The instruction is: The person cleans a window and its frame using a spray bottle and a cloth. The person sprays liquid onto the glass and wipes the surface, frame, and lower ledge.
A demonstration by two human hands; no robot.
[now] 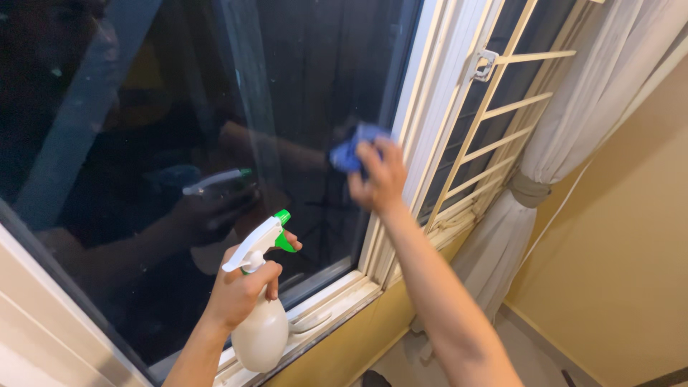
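Note:
My left hand (240, 290) grips a white spray bottle (259, 333) with a white and green trigger head, its nozzle pointing at the dark window pane (143, 143). My right hand (380, 179) presses a blue cloth (351, 150) against the glass close to the white window frame (419, 129). Reflections of both hands, the bottle and the cloth show in the pane.
A cream metal grille (502, 115) with a latch covers the adjoining window to the right. A white curtain (573, 122) hangs tied back beside a beige wall (631, 236). The window sill (330, 308) runs below the bottle.

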